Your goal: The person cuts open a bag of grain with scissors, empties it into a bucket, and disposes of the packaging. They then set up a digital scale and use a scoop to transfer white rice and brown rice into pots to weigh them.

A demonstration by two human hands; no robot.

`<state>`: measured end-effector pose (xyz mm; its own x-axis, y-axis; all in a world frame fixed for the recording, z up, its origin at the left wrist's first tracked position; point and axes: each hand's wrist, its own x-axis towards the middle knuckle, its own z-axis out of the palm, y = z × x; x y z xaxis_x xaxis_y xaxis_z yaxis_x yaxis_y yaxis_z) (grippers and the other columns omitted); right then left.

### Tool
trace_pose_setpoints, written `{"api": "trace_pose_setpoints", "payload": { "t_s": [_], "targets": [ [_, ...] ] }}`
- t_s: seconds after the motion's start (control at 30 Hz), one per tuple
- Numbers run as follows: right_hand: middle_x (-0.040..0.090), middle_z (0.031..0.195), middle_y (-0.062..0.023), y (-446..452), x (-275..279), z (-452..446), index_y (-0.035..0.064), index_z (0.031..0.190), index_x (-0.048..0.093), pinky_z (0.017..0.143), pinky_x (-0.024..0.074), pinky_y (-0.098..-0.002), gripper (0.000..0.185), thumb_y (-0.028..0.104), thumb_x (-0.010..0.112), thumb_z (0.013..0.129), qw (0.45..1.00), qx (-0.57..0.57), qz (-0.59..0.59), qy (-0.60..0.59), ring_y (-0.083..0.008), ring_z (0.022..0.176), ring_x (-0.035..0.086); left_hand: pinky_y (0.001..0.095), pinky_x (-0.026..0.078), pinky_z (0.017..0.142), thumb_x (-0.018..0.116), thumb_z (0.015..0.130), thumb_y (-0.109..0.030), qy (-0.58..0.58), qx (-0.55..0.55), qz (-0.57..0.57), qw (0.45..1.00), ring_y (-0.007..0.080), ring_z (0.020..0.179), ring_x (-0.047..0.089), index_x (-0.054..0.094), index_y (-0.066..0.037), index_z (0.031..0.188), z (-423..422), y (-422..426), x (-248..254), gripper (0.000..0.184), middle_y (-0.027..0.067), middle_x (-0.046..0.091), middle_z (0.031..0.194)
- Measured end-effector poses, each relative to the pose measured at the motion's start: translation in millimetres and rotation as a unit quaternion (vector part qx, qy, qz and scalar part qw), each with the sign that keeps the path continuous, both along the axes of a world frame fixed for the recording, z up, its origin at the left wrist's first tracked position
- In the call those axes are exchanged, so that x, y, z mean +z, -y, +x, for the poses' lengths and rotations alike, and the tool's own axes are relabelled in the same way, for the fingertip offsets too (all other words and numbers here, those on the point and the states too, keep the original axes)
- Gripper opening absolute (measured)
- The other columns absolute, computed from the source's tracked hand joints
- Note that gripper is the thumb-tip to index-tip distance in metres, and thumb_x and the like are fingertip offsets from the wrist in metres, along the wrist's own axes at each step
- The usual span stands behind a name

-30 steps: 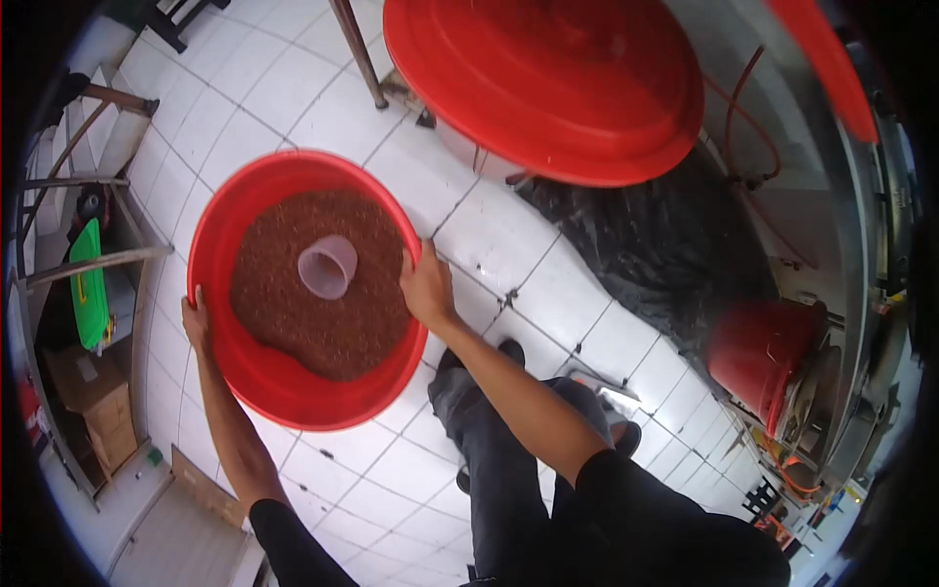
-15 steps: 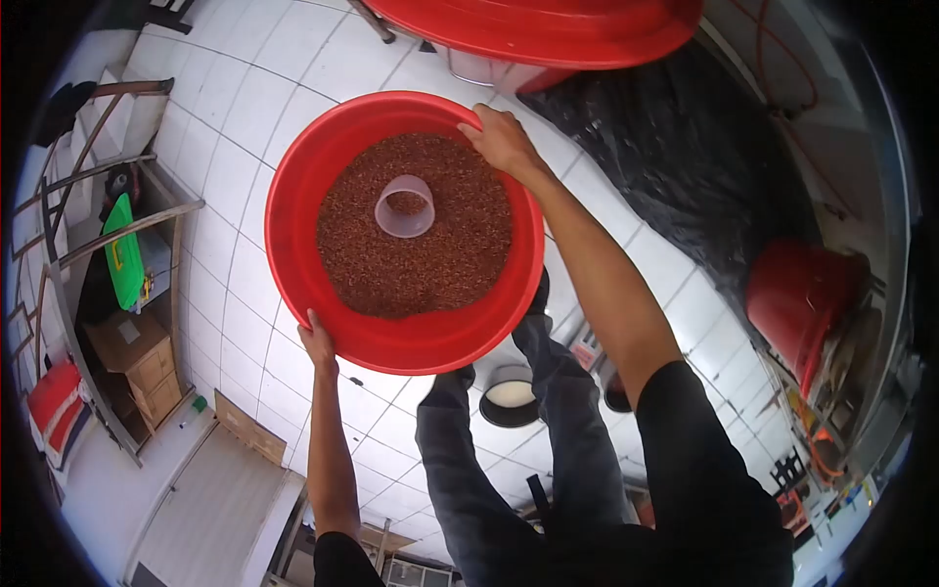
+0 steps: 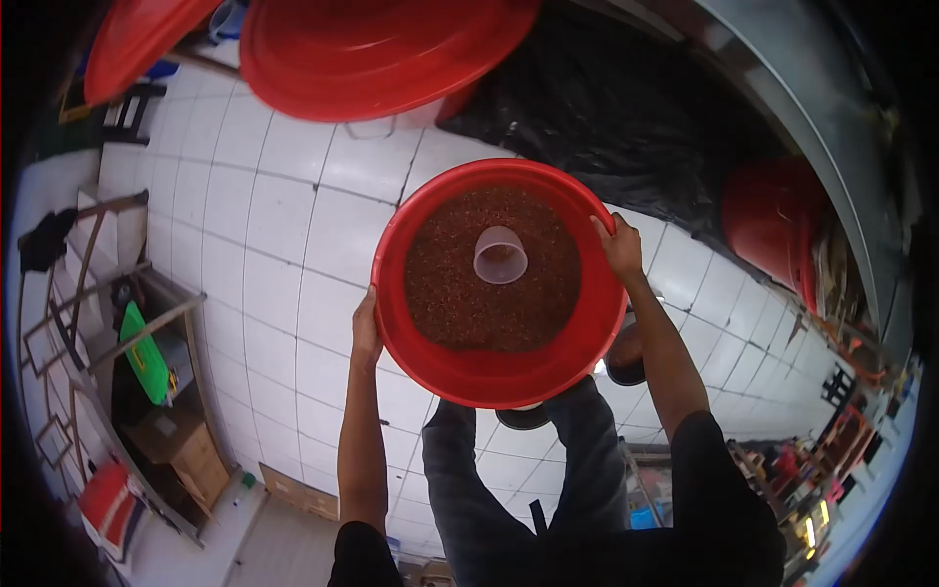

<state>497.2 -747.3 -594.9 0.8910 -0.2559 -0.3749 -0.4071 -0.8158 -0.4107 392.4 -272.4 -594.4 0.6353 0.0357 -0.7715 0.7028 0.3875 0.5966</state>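
Observation:
A large round red basin [image 3: 489, 386] is held up in front of my legs. Reddish-brown grains [image 3: 460, 303] cover much of its bottom, and a clear plastic cup [image 3: 501, 256] sits among them, with some grains visible through its mouth. My left hand [image 3: 367, 333] grips the basin's left rim, thumb up along the edge. On the right, my right hand [image 3: 621, 249] is closed around the rim with its fingers partly hidden beneath. Under the basin's front edge a dark round pan [image 3: 523, 419] shows in part on the floor.
A big red lid or basin [image 3: 381, 68] stands at the top over a pale container. Black plastic sheeting [image 3: 606, 117] lies at upper right beside another red tub [image 3: 773, 220]. A metal rack [image 3: 147, 323] with a green board [image 3: 147, 357] is on the left. White tiles [image 3: 279, 235] cover the floor.
The basin, with both hands on its rim, has shifted right and down in view. My right hand now sits lower at the right side, and the surroundings have shifted as the camera turned.

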Motion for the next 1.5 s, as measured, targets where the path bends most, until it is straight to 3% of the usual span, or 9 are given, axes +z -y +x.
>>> {"api": "trace_pose_setpoints", "payload": {
  "t_s": [0.43,0.63,0.7,0.93,1.07,1.13,1.3,1.37,1.5],
  "targets": [
    [0.059,0.108,-0.0260,74.1,-37.2,-156.1,-0.0002,0.107,0.063,0.088,0.0439,-0.0407,0.053,0.046,0.037,0.100,0.922,-0.359,0.131,0.069,-0.0359,0.105,0.057,0.0351,0.045,0.099,0.035,0.099,-0.054,-0.021,-0.263,0.053,0.963,0.0202,0.116,0.056,0.045,-0.007,0.137,167.8,89.9,22.5,0.061,0.0093,0.058,0.128],
    [0.062,0.110,-0.0211,9.2,-61.5,-260.7,-0.0006,0.111,0.063,0.089,0.0464,-0.0405,0.053,0.044,0.038,0.100,0.624,-0.610,0.482,-0.076,-0.0322,0.110,0.058,0.0414,0.034,0.110,0.028,0.096,-0.063,-0.069,-0.328,0.016,0.942,0.0277,0.133,0.041,0.031,-0.007,0.147,220.1,108.4,-0.8,0.076,0.0123,0.042,0.145],
    [0.067,0.094,-0.0134,5.8,-137.3,-303.6,-0.0013,0.101,0.064,0.074,0.0514,-0.0369,0.046,0.041,0.046,0.098,0.918,-0.283,0.274,0.049,-0.0233,0.091,0.064,0.0447,0.033,0.112,0.028,0.093,-0.069,-0.077,-0.315,-0.004,0.946,0.0300,0.135,0.038,0.031,-0.009,0.148,227.9,103.1,-24.9,0.081,0.0130,0.039,0.148],
    [0.048,0.058,-0.0014,-7.0,56.1,-271.5,0.0040,0.073,0.053,0.048,0.0396,-0.0281,0.043,0.040,0.055,0.096,0.611,-0.640,0.466,0.011,-0.0114,0.052,0.050,0.0498,0.041,0.106,0.034,0.089,-0.072,-0.138,-0.421,-0.019,0.896,0.0320,0.132,0.042,0.028,-0.013,0.149,248.5,92.9,-53.3,0.084,0.0119,0.041,0.146],
    [0.051,0.061,-0.0050,-47.1,30.5,-255.0,0.0018,0.072,0.053,0.052,0.0418,-0.0322,0.047,0.036,0.042,0.102,0.589,-0.689,0.415,0.085,-0.0151,0.054,0.050,0.0490,0.040,0.107,0.039,0.088,-0.071,-0.107,-0.445,-0.052,0.888,0.0304,0.130,0.045,0.031,-0.013,0.148,272.3,67.9,-86.5,0.083,0.0093,0.044,0.144],
    [0.055,0.064,-0.0095,-61.3,32.6,-237.4,-0.0046,0.078,0.055,0.058,0.0441,-0.0382,0.049,0.033,0.037,0.103,0.777,-0.617,0.121,0.027,-0.0211,0.060,0.055,0.0455,0.044,0.104,0.040,0.094,-0.058,-0.096,-0.403,-0.019,0.910,0.0292,0.123,0.050,0.037,-0.010,0.143,275.0,129.3,-50.0,0.069,0.0102,0.050,0.138],
    [0.044,0.054,-0.0018,-62.0,43.3,-246.1,0.0008,0.066,0.049,0.050,0.0353,-0.0335,0.056,0.040,0.037,0.104,0.710,-0.674,0.192,0.072,-0.0108,0.053,0.041,0.0408,0.049,0.095,0.041,0.099,-0.041,-0.029,-0.392,0.034,0.919,0.0251,0.112,0.058,0.053,-0.007,0.129,321.5,129.4,-79.3,0.047,0.0105,0.060,0.125],
    [0.039,0.053,0.0031,-62.1,40.1,-255.0,0.0094,0.061,0.045,0.047,0.0289,-0.0283,0.054,0.043,0.039,0.103,0.665,-0.707,0.217,0.103,-0.0060,0.052,0.034,0.0340,0.050,0.076,0.047,0.098,-0.038,0.193,-0.517,0.294,0.780,0.0173,0.087,0.060,0.063,-0.005,0.111,339.1,112.9,-100.1,0.039,0.0063,0.064,0.098],
    [0.037,0.055,0.0052,-70.8,27.1,-273.7,0.0102,0.061,0.043,0.047,0.0255,-0.0278,0.052,0.041,0.040,0.102,0.642,-0.731,0.209,0.101,-0.0061,0.052,0.031,0.0260,0.035,0.059,0.051,0.098,-0.042,0.133,-0.580,0.366,0.715,0.0089,0.066,0.042,0.058,-0.003,0.107,330.1,147.9,19.9,0.041,-0.0036,0.047,0.072]
  ]
}}
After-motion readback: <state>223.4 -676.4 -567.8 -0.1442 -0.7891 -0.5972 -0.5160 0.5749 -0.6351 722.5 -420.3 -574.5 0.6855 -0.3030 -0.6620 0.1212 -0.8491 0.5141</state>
